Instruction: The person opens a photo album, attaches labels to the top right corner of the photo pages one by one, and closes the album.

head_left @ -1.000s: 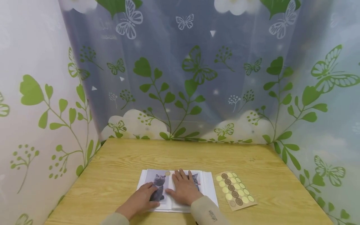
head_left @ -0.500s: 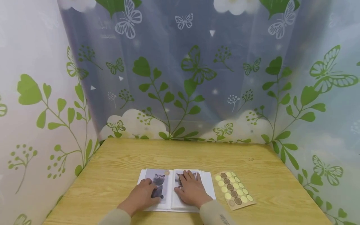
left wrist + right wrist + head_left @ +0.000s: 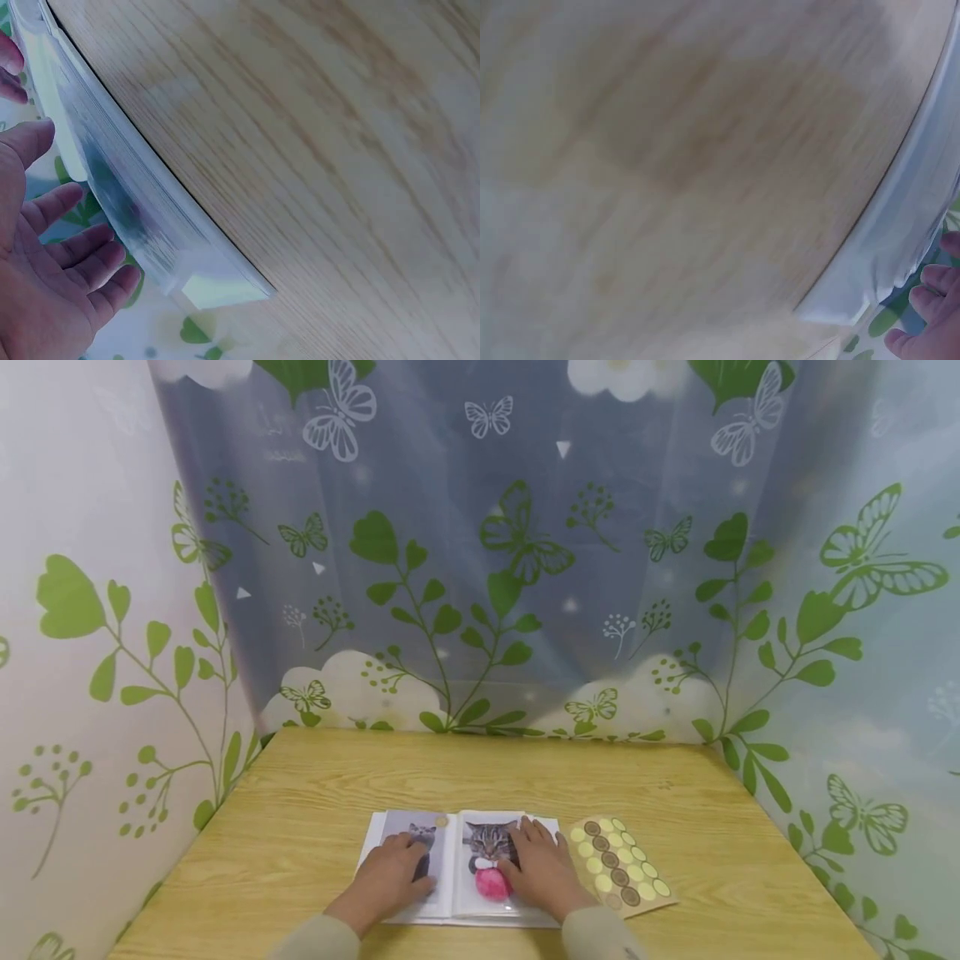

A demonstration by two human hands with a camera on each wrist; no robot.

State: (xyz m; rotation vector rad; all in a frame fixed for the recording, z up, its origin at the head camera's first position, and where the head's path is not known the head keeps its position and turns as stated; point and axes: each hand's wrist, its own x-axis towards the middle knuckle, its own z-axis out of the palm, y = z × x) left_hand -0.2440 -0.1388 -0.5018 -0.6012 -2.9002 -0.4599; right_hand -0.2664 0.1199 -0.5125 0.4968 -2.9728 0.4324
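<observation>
An open photo album (image 3: 450, 906) lies on the table. On its left page is a picture of a grey cat (image 3: 422, 833), partly covered by my left hand (image 3: 386, 877). The right page bears a picture of a striped cat (image 3: 487, 839) with a pink round shape (image 3: 492, 884). My right hand (image 3: 547, 868) lies over that page's right side, fingers extended. In the left wrist view, the left hand (image 3: 60, 277) shows spread, loosely bent fingers beside the album's edge (image 3: 161, 195). The right wrist view catches only part of the right hand (image 3: 934, 315) beside the album (image 3: 870, 262).
A sheet of round stickers (image 3: 626, 864) in yellow and brown lies just right of the album, close to the right forearm. The wood-grain table (image 3: 480, 768) meets a printed curtain (image 3: 480, 610) at the back, with similar sheets on both sides.
My right hand has slid rightward across the right page, uncovering the striped cat and the pink shape. The left hand stays on the left page and covers more of the grey cat.
</observation>
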